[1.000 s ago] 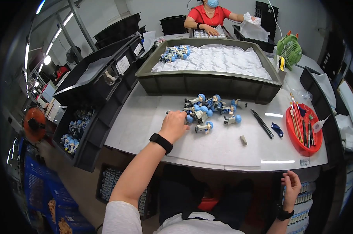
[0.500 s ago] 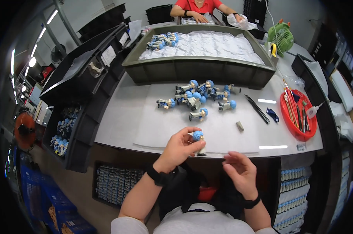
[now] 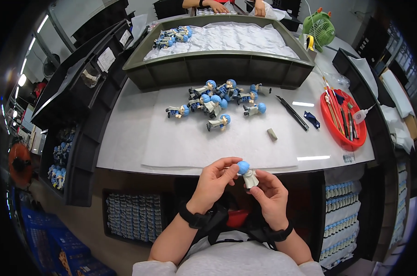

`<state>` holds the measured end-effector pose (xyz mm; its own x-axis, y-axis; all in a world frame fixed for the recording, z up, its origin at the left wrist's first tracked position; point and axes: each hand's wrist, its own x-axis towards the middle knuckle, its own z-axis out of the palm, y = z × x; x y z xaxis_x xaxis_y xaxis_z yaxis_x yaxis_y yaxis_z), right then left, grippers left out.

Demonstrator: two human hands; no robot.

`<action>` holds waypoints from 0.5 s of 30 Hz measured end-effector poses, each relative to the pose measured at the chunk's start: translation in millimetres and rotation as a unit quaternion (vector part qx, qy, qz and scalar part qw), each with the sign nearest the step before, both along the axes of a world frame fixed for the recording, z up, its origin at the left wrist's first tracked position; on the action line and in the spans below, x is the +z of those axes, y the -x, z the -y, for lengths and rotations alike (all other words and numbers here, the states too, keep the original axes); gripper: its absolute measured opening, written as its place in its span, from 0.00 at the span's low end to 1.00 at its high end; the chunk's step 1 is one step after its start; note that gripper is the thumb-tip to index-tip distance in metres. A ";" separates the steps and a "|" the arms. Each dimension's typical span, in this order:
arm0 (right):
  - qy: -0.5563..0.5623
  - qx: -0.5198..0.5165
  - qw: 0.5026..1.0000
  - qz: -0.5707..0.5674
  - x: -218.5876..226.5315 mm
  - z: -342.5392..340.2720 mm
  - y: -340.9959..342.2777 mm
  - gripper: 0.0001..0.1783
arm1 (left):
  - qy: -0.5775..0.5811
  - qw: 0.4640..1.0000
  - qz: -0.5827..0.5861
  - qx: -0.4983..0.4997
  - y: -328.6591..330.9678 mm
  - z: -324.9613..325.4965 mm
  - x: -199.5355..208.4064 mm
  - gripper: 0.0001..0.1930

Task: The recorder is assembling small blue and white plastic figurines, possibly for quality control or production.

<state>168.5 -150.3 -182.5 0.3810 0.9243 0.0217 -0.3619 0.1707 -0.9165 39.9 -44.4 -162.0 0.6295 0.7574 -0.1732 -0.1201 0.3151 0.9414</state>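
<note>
Between my two hands, just off the table's front edge, is a small figurine (image 3: pixel 249 177) with blue hair and a white cape. My left hand (image 3: pixel 214 180) pinches it at the blue head. The fingers of my right hand (image 3: pixel 270 195) close on the lower part of its cape. Its cape side faces up toward me, and the front is hidden. On the white table beyond my hands lies a loose heap of similar figurines (image 3: pixel 215 105), with a few lying singly around it.
A grey bin (image 3: pixel 217 69) lined with white sheets stands behind the heap. At right are a red tray (image 3: pixel 343 120) of brushes, black pens (image 3: pixel 292 112), and a grey block (image 3: pixel 272 134). Crates of figurines (image 3: pixel 134 216) sit below the table. Across the bin a co-worker's hands (image 3: pixel 216 6) show.
My right hand has come in from the right and taken hold of the figurine's lower part. The figurine has turned, its cape now toward me. The view has tilted down.
</note>
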 end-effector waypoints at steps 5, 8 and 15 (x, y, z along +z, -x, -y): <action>-0.021 -0.011 0.999 0.034 -3.2 -2.3 -2.5 0.22 | -0.007 0.999 0.028 -0.016 -1.6 1.4 -0.7 0.17; 0.016 0.042 0.991 0.124 10.7 -1.6 -12.8 0.20 | -0.007 0.999 0.050 -0.011 -3.1 0.4 -1.8 0.20; 0.016 -0.011 0.829 0.558 68.0 -50.8 -95.0 0.13 | -0.021 0.997 0.039 0.056 -25.5 -3.8 1.6 0.16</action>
